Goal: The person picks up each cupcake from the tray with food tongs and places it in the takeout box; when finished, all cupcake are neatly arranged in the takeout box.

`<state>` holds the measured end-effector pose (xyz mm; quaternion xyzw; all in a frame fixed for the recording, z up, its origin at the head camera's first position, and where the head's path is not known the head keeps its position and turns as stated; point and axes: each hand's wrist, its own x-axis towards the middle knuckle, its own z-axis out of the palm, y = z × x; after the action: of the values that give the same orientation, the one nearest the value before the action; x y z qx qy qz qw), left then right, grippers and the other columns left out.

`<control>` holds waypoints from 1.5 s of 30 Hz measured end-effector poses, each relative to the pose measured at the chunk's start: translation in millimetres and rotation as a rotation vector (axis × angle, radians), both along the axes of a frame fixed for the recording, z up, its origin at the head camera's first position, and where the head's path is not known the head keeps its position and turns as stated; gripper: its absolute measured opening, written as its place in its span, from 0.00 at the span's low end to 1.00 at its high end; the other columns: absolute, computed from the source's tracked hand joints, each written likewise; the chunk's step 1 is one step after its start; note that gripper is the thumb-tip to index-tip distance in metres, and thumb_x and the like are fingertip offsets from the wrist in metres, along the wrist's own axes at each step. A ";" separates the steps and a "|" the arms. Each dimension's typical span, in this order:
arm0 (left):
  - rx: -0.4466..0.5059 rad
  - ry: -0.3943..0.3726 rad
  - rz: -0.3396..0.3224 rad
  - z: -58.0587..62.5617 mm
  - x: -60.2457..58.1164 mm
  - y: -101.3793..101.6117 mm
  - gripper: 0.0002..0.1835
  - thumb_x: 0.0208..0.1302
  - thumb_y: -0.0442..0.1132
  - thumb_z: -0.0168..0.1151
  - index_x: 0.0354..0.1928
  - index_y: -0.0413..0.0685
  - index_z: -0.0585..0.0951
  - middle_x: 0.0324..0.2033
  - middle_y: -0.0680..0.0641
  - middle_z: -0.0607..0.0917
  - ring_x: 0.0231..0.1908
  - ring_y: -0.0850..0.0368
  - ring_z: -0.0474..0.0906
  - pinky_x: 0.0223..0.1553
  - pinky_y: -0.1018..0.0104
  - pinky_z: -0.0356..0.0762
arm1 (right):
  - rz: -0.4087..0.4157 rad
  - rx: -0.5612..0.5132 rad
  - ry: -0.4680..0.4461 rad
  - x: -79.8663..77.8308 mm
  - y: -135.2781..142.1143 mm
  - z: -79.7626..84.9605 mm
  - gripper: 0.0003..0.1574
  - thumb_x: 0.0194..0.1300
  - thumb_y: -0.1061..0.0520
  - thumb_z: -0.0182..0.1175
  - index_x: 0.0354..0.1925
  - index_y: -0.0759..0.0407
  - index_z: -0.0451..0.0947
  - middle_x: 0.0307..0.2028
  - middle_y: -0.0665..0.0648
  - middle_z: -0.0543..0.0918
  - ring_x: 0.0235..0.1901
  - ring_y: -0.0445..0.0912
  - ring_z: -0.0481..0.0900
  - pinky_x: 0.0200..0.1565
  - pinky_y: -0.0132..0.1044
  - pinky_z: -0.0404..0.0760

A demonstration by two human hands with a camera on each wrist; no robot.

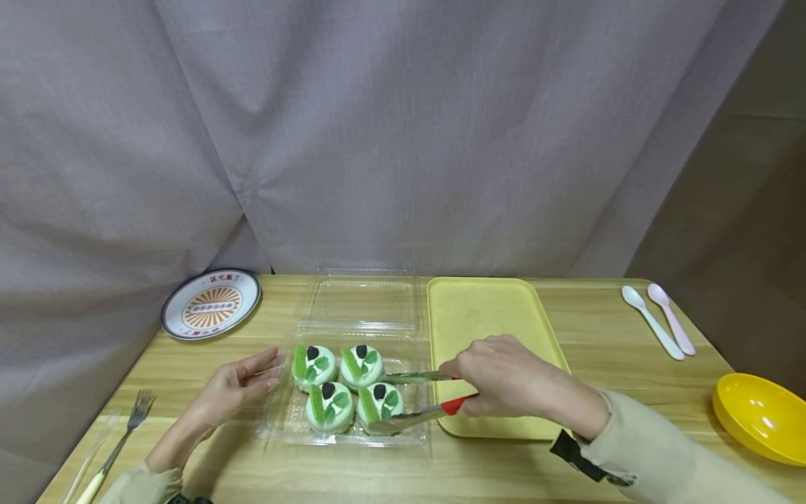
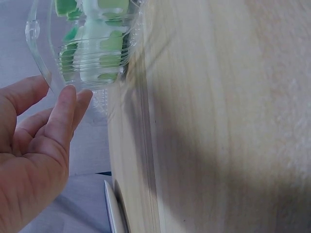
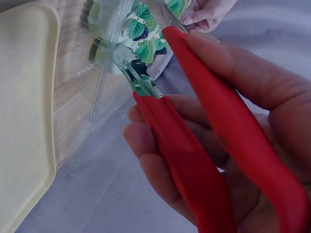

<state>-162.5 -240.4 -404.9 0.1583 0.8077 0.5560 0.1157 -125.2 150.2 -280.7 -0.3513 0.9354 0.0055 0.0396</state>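
My right hand [image 1: 504, 374] grips red-handled metal tongs [image 3: 194, 141], with the handles spread apart. Their metal arms reach over the right side of a clear plastic box [image 1: 280, 420], around the nearer right cake [image 1: 385, 402]. Several round cakes with pale green tops, each with a dark berry, green leaves and a green slice, sit inside. The box's lid [image 1: 362, 301] lies folded back behind it. At the left wall, my left hand [image 1: 236, 388] has its fingers extended, and its fingertips are right at the plastic edge in the left wrist view.
A yellow tray [image 1: 485, 308] lies right of the box, under my right hand. At back left is a patterned plate [image 1: 189, 325]; a fork [image 1: 129, 427] lies front left. Two spoons [image 1: 655, 322] and a yellow bowl [image 1: 758, 416] are on the right. A grey curtain [image 1: 403, 140] hangs behind.
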 end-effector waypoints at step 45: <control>0.004 -0.007 -0.002 1.2 0.0 0.3 0.35 0.68 0.33 0.57 0.69 0.20 0.54 0.66 0.24 0.65 0.63 0.31 0.68 0.54 0.85 0.73 | -0.010 -0.175 -0.090 -1.4 48.7 7.6 0.25 0.51 0.46 0.72 0.49 0.46 0.83 0.27 0.35 0.80 0.20 0.29 0.63 0.20 0.25 0.61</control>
<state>-162.5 -240.1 -403.7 0.1571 0.8060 0.5581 0.1189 -126.6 198.9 -273.1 -0.3488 0.9313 -0.0922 0.0505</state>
